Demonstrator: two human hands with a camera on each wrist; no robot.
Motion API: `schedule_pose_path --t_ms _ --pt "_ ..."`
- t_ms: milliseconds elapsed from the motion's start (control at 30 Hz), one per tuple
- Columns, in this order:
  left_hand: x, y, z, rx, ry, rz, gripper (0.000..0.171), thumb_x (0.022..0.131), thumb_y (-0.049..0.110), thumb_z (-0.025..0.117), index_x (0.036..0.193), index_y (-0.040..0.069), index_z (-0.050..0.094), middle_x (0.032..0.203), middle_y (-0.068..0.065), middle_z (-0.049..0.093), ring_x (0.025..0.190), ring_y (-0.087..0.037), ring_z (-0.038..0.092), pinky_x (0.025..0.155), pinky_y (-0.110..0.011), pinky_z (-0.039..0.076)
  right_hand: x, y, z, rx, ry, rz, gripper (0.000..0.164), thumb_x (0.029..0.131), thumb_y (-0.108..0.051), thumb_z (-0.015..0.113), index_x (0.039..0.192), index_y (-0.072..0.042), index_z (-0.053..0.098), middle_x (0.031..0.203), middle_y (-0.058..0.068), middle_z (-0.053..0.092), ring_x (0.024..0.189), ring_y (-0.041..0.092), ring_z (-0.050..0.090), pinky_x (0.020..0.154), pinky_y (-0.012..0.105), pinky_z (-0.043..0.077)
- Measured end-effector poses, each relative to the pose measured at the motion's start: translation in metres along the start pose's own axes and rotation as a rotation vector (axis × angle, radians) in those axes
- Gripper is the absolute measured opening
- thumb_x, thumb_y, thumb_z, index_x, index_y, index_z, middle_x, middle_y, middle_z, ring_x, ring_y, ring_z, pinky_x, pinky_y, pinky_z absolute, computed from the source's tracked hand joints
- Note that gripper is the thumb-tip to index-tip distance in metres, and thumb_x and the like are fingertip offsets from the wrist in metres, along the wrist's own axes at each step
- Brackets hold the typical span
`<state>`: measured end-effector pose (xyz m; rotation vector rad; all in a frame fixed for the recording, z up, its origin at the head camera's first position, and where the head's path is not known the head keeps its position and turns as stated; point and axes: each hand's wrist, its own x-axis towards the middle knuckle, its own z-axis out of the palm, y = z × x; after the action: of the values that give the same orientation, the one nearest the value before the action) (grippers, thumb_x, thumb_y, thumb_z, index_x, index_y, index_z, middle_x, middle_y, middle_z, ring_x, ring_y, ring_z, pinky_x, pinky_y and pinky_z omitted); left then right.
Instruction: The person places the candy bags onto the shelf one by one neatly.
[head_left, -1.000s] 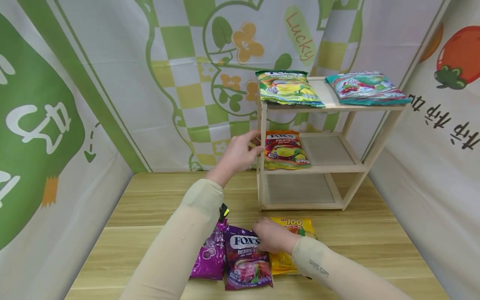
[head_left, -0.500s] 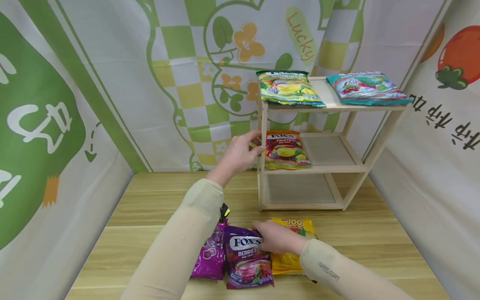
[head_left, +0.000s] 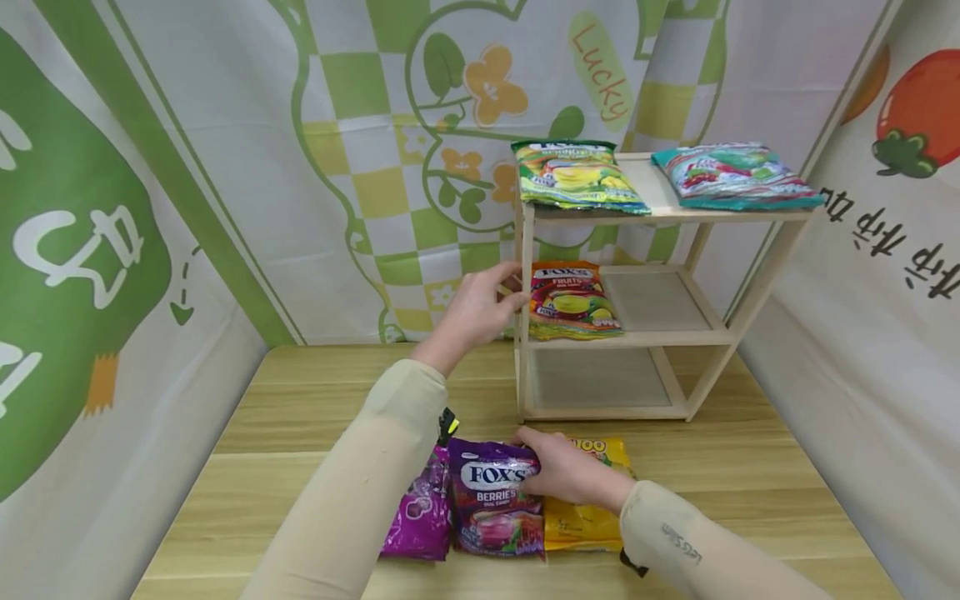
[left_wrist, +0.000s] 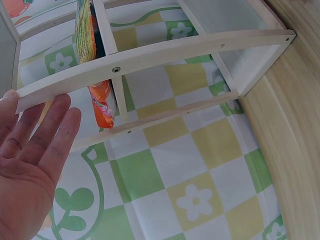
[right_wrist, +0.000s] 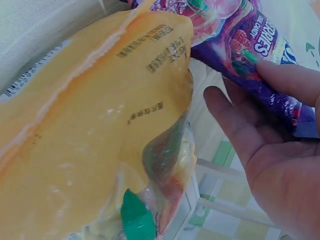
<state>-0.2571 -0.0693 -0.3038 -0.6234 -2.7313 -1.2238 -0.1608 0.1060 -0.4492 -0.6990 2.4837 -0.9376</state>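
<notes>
Six candy bags (head_left: 573,304), one rack (head_left: 663,337). Left hand (head_left: 478,307) grips rack; right hand (head_left: 567,468) pinches berries bag (head_left: 491,521), raised since earlier, underside hard to see.

Checked backdrop (head_left: 375,196) behind wooden tabletop (head_left: 292,417)

Soft, even light fills the head view. Near its far right corner, the counter (head_left: 315,492) is slightly darker beneath the wooden shelf (head_left: 667,337). The left wrist view is dimmer and greyish, the lens bowing a rail (left_wrist: 170,54). In the hazy right wrist view, glints dot the purple berries bag (right_wrist: 245,55), and print on the yellow bag (right_wrist: 100,130) blurs.
</notes>
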Motion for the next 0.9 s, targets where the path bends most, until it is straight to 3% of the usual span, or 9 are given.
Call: schedule_pose_path --t_ms 433,667,900 --pt "0.0009 -0.0014 0.0002 -0.010 -0.001 -0.002 0.044 0.105 0.020 0.060 0.145 0.006 0.052 0.123 -0.009 0.067 0.103 -0.023 0.069 0.089 -0.034 0.059 -0.0056 0.0082 -0.0040 0.149 0.032 0.003 0.050 0.088 -0.015 0.081 0.133 -0.011 0.059 0.109 0.001 0.071 0.093 0.015 0.066 0.085 0.038 0.060" --pt "0.0003 -0.0007 0.0002 -0.017 -0.003 -0.007 0.044 0.104 0.019 0.061 0.145 0.006 0.052 0.123 -0.009 0.067 0.102 -0.023 0.070 0.088 -0.034 0.060 -0.0077 0.0088 -0.0049 0.235 0.063 0.059 0.041 0.090 -0.017 0.080 0.126 -0.013 0.063 0.107 0.002 0.072 0.093 0.018 0.068 0.084 0.041 0.062" --pt "0.0002 0.0004 0.0006 -0.015 -0.001 -0.013 0.044 0.104 0.019 0.061 0.145 0.006 0.052 0.123 -0.009 0.067 0.102 -0.023 0.070 0.088 -0.034 0.060 -0.0087 0.0074 -0.0054 0.269 0.094 0.088 0.042 0.089 -0.020 0.081 0.126 -0.010 0.064 0.106 0.003 0.073 0.092 0.018 0.069 0.084 0.040 0.062"
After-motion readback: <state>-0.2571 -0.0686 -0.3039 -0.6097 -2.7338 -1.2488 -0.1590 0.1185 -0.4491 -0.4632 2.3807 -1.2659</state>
